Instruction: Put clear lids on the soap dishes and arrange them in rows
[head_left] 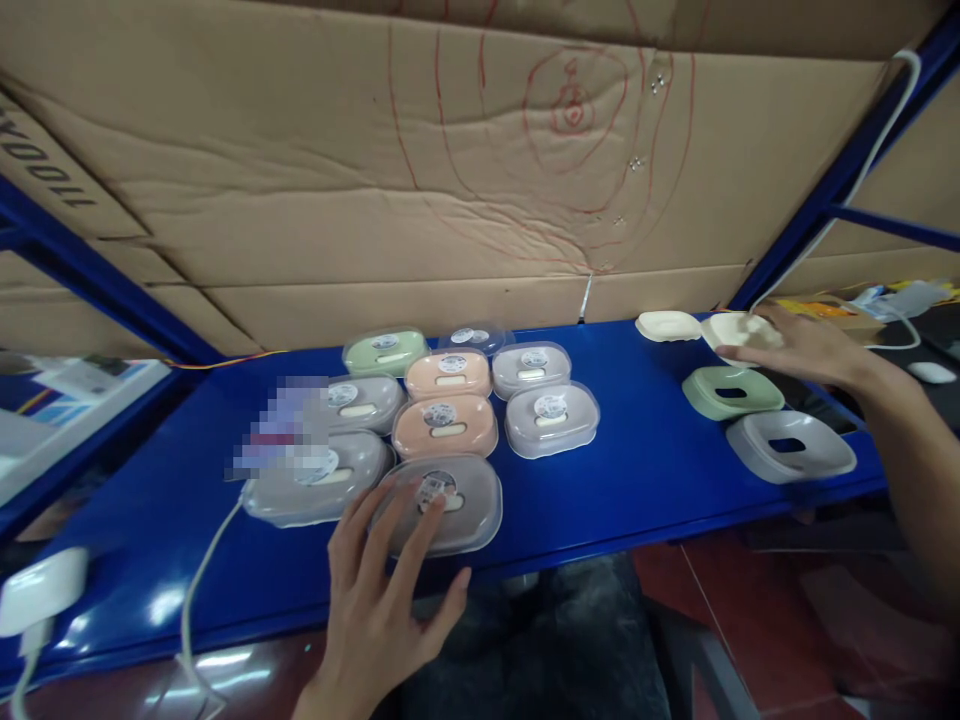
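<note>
My left hand [390, 580] has its fingers spread over the clear lid of a grey oval case [469, 520] near the front edge. A label and a cream insert show through that lid. Far to the right, my right hand [802, 345] closes on a cream oval piece [724, 332], thumb along its near side; its fingertips are partly hidden. Beside it lies another cream piece [667, 325]. Nearer to me sit a green oval shell [709, 400] and a grey oval shell [817, 460], each with a slot in its middle.
Several lidded cases in peach [469, 440], green [364, 355] and grey [577, 435] stand together on the blue table [622, 510]. A cardboard wall [300, 180] rises behind. A white charger [45, 590] and its cable lie at left; blue frame posts [112, 275] flank the table.
</note>
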